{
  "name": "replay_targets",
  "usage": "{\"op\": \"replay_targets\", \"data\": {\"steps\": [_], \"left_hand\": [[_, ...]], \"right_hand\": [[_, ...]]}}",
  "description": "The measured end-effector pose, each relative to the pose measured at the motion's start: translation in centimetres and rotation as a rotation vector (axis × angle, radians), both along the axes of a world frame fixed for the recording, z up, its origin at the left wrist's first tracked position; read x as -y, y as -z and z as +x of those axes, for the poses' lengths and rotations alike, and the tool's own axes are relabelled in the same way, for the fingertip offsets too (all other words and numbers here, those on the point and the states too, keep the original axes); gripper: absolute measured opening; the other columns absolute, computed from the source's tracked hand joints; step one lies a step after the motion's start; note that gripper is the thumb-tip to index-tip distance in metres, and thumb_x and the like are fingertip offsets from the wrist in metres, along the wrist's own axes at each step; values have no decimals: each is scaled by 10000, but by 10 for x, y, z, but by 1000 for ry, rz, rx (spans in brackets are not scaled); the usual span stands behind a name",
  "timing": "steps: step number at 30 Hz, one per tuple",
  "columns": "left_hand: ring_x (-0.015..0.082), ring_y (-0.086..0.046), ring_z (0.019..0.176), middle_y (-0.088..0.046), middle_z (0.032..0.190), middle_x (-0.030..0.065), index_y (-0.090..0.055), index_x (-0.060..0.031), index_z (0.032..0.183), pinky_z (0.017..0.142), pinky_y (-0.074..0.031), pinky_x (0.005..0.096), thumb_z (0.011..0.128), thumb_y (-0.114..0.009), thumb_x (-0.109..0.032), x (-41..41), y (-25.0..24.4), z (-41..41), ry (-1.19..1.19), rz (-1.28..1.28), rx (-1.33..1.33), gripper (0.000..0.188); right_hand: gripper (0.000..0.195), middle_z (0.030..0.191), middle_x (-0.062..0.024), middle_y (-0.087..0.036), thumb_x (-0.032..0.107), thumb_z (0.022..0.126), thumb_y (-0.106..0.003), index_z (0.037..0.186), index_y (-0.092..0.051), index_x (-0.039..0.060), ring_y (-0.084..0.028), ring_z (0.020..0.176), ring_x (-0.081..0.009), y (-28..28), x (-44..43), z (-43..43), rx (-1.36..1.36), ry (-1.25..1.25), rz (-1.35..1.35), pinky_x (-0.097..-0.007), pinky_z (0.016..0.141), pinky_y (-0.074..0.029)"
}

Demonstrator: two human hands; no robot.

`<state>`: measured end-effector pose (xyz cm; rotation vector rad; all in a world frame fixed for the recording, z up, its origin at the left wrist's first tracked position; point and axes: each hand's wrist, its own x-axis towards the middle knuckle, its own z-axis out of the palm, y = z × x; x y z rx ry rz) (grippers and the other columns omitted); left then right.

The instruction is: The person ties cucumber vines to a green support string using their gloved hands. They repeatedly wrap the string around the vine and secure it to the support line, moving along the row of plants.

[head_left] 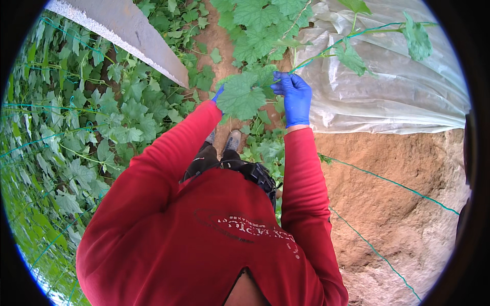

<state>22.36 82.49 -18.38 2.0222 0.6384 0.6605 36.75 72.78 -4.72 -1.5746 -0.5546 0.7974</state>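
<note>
My right hand (296, 95), in a blue glove, has its thumb and fingers pinched together on a thin green vine stem (306, 62) with green twine (325, 49) wound along it. The stem runs up to the right from the fingers and bears several leaves. A broad, lobed green leaf (243, 95) spreads between my two hands. Behind that leaf, most of my left hand (219, 95) is hidden; only a bit of blue glove shows, so its grip cannot be made out.
Dense vines on green strings (72, 107) fill the left side. A grey slab-like post (130, 34) slants in at the upper left. Clear plastic sheeting (383, 91) covers the upper right, above an earthen bank (383, 172) crossed by taut green twine (386, 179). Bare soil (220, 38) lies ahead.
</note>
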Motion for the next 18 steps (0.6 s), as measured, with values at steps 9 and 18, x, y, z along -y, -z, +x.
{"op": "replay_targets", "data": {"steps": [9,18], "left_hand": [[142,-565,869,-594,991,57,-573,-48,1055,725,-464,291,882,-574,-171,-9,21,-5,-111,-83,-22,212],[140,-584,733,-648,826,51,-628,-36,909,693,-466,306,813,-684,-172,-12,-4,-5,-225,-407,136,175]], "right_hand": [[207,926,-119,-675,141,918,-561,941,-632,-52,-662,698,-173,-10,-29,-12,-74,29,67,-258,587,-535],[219,929,-120,-669,155,921,-557,946,-627,-51,-665,713,-187,-15,-51,-21,-100,-8,112,-266,609,-542]]}}
